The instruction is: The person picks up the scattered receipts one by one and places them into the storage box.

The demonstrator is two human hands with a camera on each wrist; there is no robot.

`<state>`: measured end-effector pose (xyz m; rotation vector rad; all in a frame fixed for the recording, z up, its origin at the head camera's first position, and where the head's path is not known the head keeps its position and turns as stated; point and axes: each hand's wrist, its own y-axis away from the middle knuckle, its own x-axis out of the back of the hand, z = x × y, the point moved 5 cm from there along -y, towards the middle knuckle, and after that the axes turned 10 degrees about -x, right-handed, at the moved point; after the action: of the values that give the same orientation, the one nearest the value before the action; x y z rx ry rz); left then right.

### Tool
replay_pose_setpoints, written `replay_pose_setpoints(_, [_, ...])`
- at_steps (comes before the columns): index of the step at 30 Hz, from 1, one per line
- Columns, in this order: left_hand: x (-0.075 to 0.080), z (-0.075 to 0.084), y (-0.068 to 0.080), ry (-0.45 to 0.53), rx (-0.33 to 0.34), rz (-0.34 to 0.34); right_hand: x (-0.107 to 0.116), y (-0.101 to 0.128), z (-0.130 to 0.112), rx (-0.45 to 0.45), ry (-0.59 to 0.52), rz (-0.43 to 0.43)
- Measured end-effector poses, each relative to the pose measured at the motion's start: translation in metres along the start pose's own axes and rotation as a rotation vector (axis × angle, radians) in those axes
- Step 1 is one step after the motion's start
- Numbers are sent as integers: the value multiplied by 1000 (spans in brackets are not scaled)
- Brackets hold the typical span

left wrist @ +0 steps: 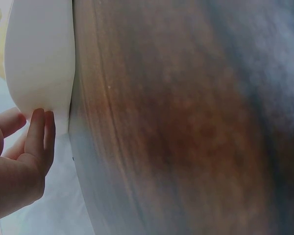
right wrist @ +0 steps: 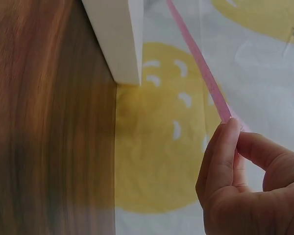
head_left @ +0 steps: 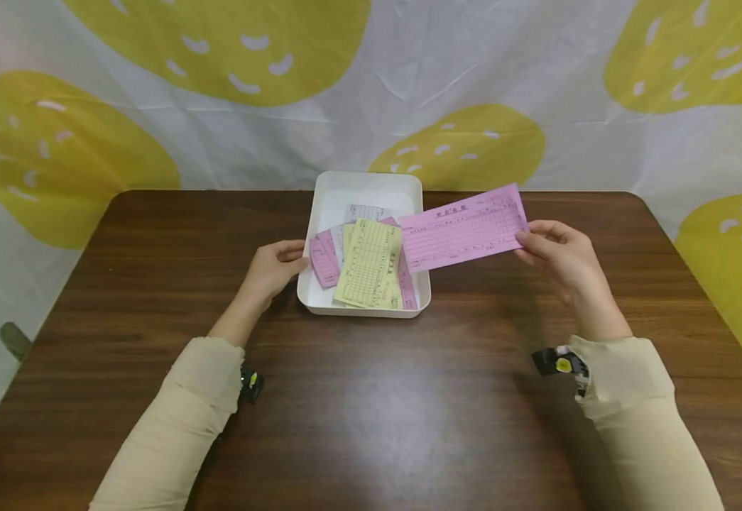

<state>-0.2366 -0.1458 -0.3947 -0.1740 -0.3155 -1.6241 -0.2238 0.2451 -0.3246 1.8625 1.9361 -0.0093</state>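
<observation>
A white tray (head_left: 371,310) stands near the table's back edge and holds several overlapping printed slips. On top lies a yellow slip (head_left: 371,262), partly covering pink slips (head_left: 324,262) and a whitish slip (head_left: 366,211). My left hand (head_left: 273,273) holds the tray's left side; in the left wrist view its thumb is up at the rim and its fingers lie against the outer wall. Between thumb and fingers, my right hand (head_left: 559,255) pinches the right end of a printed pink slip (head_left: 463,227). That slip's left end overlaps the tray's right rim in the head view.
The brown wooden table (head_left: 402,411) reaches back to a white cloth (head_left: 268,142) with big yellow shapes. Below the hands, small dark devices sit at the left sleeve (head_left: 198,390) and right sleeve (head_left: 633,397).
</observation>
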Motion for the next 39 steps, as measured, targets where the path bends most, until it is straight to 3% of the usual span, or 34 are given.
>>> replay_pose_setpoints(20, [1, 2, 2, -19, 0, 1, -58, -24, 27, -86, 389, 2])
replay_pose_setpoints(39, [1, 2, 2, -18, -7, -4, -95, -45, 48, -98, 460, -23])
